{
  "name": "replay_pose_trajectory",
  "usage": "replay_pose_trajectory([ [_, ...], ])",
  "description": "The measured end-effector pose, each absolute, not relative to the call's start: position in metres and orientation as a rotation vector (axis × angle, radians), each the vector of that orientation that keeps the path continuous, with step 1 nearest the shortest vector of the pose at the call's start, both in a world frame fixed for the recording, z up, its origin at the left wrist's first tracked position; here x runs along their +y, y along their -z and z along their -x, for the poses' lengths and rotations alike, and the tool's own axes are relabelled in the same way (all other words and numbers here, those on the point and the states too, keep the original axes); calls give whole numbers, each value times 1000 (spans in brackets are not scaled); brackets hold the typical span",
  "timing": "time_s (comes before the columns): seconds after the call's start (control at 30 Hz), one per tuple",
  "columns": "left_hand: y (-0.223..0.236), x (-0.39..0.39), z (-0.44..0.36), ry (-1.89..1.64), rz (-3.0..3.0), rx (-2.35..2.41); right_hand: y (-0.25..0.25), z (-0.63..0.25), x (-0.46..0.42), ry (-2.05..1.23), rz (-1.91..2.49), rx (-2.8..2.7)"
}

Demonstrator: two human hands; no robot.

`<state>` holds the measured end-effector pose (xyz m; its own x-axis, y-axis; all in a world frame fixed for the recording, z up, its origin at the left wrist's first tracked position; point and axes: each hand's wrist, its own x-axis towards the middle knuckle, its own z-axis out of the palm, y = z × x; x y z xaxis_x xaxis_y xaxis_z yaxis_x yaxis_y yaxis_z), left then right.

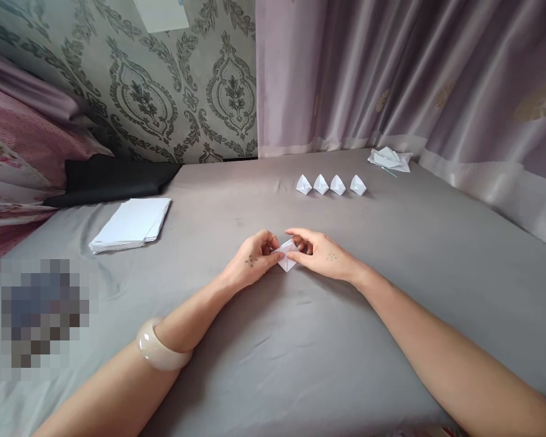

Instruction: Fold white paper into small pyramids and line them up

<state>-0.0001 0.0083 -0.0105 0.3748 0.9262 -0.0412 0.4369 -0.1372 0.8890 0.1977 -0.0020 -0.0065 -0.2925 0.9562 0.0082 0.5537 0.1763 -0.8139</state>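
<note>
- While left hand (255, 256) and right hand (325, 254) grips clamp its sides, the folded paper diamond (287, 261) sits right of the paper stack (131, 221).
- Four folded papers (337, 186): farther right of that stack.

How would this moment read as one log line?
Left hand: holds folded paper | right hand: holds it too | beyond: four folded pieces in a row | far left: paper stack

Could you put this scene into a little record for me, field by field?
Left hand: pinches small folded white paper
Right hand: grips the same paper's other side
Left arm: pale bangle
Beyond hands: four folded paper pieces in a row
Far right: loose pile of folded paper
Far left: stack of white sheets, black cloth behind
Surface: grey fabric
</note>
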Motion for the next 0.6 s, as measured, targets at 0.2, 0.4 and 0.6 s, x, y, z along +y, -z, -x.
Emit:
replay_pose_trajectory([
  [0.2, 2, 2, -7, -983, -1386, 1023, -6, -189, -8, -1310, 1177, -1512],
  [0.4, 1, -6, -14, -974, -1174, 933, -4, -177, -9, -1598, 986, -963],
  [0.6, 0, -4, -13, -1061, -1218, 1009, 5, -175, -10, -1595, 1101, -1009],
])
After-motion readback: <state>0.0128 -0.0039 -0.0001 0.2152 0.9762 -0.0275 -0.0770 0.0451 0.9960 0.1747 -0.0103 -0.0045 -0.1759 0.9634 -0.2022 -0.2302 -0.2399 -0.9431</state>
